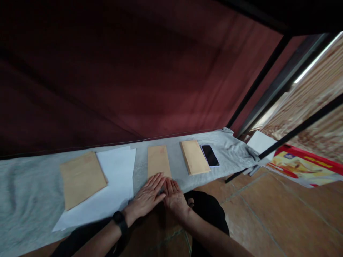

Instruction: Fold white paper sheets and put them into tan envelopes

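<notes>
Head view, left hand [147, 197]: spread flat, palm down, grasping nothing; fingertips rest on the near end of the middle envelope [158, 160].
Right hand [174, 195]: also flat and empty, touching the left one, at the envelope's near right corner.
Middle envelope: lying on the grey cloth [26, 192].
Left: large envelope [81, 177] on white paper [118, 178].
Right: envelope stack [194, 157], then phone [210, 155].

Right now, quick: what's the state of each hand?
Left hand: open, flat, fingertips on the narrow tan paper envelope; holding nothing.
Right hand: open, flat beside it on the grey cloth; holding nothing.
</notes>
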